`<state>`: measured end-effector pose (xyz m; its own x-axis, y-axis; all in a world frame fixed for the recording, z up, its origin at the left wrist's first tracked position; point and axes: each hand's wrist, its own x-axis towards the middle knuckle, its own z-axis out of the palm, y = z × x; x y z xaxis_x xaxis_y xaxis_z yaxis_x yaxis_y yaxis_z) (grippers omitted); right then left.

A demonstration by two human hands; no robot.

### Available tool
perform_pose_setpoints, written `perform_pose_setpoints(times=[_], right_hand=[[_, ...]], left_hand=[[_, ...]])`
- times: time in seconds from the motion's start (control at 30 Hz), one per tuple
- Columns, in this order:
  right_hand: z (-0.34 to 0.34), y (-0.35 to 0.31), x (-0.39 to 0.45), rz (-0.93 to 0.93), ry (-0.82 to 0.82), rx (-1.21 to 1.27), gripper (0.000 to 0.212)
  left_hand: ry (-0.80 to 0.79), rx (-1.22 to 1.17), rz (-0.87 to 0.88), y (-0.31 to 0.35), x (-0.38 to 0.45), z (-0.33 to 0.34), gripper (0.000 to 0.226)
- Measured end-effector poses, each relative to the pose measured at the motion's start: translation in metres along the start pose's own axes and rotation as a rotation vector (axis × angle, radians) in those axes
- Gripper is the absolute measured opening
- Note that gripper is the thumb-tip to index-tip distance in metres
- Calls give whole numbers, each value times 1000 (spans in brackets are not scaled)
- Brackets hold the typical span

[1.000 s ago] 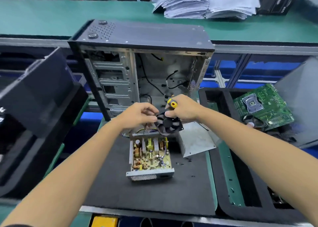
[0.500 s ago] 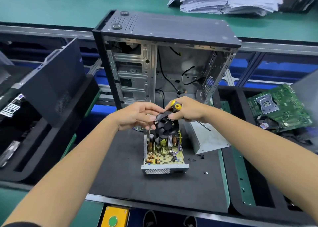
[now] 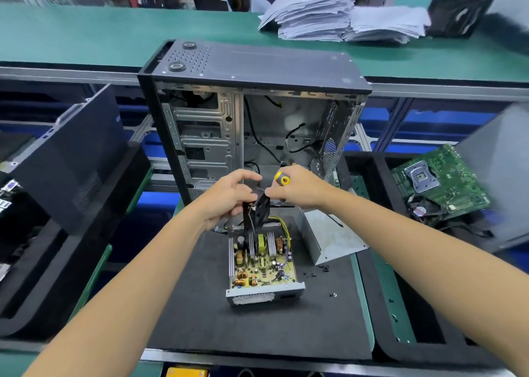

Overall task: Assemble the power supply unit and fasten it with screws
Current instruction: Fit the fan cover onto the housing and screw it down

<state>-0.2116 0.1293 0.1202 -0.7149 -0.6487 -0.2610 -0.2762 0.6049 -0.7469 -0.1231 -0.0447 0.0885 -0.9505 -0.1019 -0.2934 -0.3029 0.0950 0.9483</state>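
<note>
Behind the grip stands the steel computer case, its side open, with perforated sheet metal inside and a matte black top. Below the grip, the black foam mat on the counter carries the open power supply unit: a yellowish board with copper coils and ribbed heatsinks, fronted by a mesh grille. Right of it leans the bent grey metal cover, with small dark screws scattered close by. The left hand pinches the black square fan between thumb and fingers, held above the unit's far end; the right hand touches the fan's upper corner while curled around a yellow-and-black screwdriver. Since half a second ago the fan has turned from face-on to nearly edge-on. The screwdriver's shaft is mostly hidden, and the fan's wiring is blurred.
</note>
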Motion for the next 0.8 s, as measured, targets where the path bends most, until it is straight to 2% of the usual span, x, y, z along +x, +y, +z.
perform_pose_setpoints(times=[0.13, 0.3, 0.4, 0.63, 0.8], right_hand=[[1, -8, -11, -12, -206, 23, 42], [0, -10, -16, -55, -242, -1, 48], [0, -9, -21, -46, -280, 42, 40], [1, -3, -24, -47, -193, -62, 23], [-4, 0, -27, -68, -201, -19, 12]], left_hand=[[26, 45, 27, 8, -2, 14, 35], [156, -8, -1, 15, -1, 28, 24], [182, -53, -7, 16, -2, 30, 21], [127, -12, -12, 20, -8, 29, 25], [130, -30, -5, 22, -10, 29, 26]])
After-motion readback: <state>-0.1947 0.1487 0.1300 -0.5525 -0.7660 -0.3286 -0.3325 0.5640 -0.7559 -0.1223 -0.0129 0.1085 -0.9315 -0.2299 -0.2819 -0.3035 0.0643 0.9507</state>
